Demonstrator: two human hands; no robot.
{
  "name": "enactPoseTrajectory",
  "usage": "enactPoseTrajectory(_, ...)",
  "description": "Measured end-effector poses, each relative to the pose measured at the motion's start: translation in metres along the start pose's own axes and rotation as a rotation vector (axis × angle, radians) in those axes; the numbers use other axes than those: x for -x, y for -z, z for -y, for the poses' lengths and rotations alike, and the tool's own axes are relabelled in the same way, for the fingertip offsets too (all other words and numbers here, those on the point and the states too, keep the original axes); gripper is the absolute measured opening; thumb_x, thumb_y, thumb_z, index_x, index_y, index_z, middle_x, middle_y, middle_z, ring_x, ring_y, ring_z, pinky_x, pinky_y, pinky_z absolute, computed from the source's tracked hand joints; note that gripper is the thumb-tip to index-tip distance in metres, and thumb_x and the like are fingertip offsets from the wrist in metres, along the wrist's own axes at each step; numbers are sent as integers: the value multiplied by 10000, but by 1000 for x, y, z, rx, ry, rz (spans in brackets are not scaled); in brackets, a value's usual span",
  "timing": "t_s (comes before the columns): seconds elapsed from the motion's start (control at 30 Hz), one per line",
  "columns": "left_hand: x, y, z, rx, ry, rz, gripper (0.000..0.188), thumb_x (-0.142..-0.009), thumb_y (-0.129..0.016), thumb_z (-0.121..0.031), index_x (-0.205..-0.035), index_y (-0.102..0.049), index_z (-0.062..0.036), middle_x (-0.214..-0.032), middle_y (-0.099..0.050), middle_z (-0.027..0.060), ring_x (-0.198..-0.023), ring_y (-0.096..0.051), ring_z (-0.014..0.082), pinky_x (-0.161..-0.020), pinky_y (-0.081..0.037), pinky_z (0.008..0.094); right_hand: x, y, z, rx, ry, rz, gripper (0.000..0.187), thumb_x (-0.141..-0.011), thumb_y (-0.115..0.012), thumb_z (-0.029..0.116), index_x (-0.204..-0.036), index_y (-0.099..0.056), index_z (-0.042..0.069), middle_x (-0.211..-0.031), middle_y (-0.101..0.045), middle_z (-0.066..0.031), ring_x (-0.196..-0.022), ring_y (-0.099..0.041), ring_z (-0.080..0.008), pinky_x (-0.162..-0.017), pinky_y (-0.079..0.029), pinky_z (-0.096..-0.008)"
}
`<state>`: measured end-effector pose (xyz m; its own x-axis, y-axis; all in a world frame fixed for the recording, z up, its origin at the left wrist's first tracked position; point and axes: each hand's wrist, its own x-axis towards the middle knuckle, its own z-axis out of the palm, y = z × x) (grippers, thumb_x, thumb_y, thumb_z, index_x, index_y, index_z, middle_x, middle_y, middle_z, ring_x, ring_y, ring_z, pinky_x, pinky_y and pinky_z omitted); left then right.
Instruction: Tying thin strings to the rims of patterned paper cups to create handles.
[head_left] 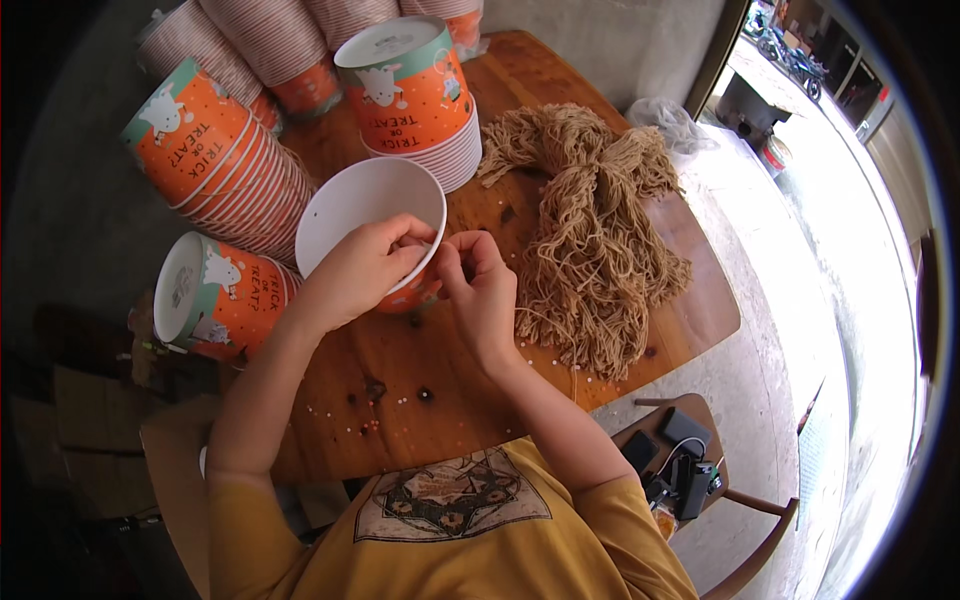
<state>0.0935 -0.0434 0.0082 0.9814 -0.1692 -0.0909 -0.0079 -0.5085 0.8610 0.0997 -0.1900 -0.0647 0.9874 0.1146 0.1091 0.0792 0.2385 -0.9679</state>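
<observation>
A white-lined orange paper bucket (370, 195) stands on the wooden table with its mouth tipped toward me. My left hand (372, 262) reaches over its near rim, fingers curled inside against the wall, gripping it. Just outside the rim on the right, my right hand (478, 285) pinches thumb and fingers together close to the left fingertips. Whatever is between those right fingers is too small or hidden to name. To the right of my right hand lies a big bundle of tan twisted cords (600, 230), spread over the table.
Stacked orange and green printed buckets (410, 100) stand upside down behind. More stacks lean at the left (215, 150), one bucket (220, 295) lying nearest. Small white bits dot the wooden table (350, 425). A chair (690, 415) at lower right holds dark devices and a cable.
</observation>
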Motion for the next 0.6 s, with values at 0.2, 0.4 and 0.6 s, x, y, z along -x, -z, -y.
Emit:
enactPoseTrajectory(0.2,-13,5,14,91,80,62,124,-944,-572,-102,-980,-594,16,-876,-663,63,-817,-616,114,-744,-501,269,-1,4,1,313,113,-7,158,-937,-622,163,-942,-569,14,-700,-677,-133,-622,-689,-235,-580,-519,-335)
enactPoseTrajectory(0.4,-12,-4,7,-97,36,18,126,-949,-540,-123,-978,-566,-3,-851,-633,75,-787,-593,135,-730,-487,287,-5,13,0,298,85,85,137,-982,-566,157,-973,-574,21,-703,-639,-28,-599,-567,-65,-544,-462,-224)
enactPoseTrajectory(0.6,-6,-3,3,-260,-71,-84,81,-919,-546,-88,-944,-526,-14,-807,-578,77,-762,-541,119,-723,-468,287,-15,25,9,110,153,120,170,-1027,-490,183,-1056,-572,37,-759,-597,5,-624,-508,-46,-542,-395,-195)
